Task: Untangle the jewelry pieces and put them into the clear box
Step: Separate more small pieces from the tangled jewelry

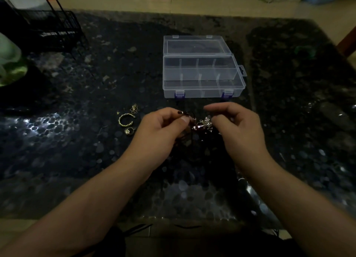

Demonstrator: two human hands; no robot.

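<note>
A tangle of dark cord and small silver charms (201, 124) hangs between my two hands above the dark table. My left hand (163, 129) pinches the dark cord at its upper left end. My right hand (237, 125) pinches the charm side of the tangle, with its forefinger stretched out above it. The clear box (202, 92) stands open just beyond my hands, lid tipped back, its divided compartments showing nothing inside. A gold twisted bangle (126, 119), a gold ring (128, 130) and a small gold chain piece (134, 108) lie on the table left of my left hand.
The table top (77, 141) is dark speckled stone with glare at the left. A black wire rack (52, 31) stands at the far left corner, a pale green object (9, 64) at the left edge. The tiled floor lies beyond the table.
</note>
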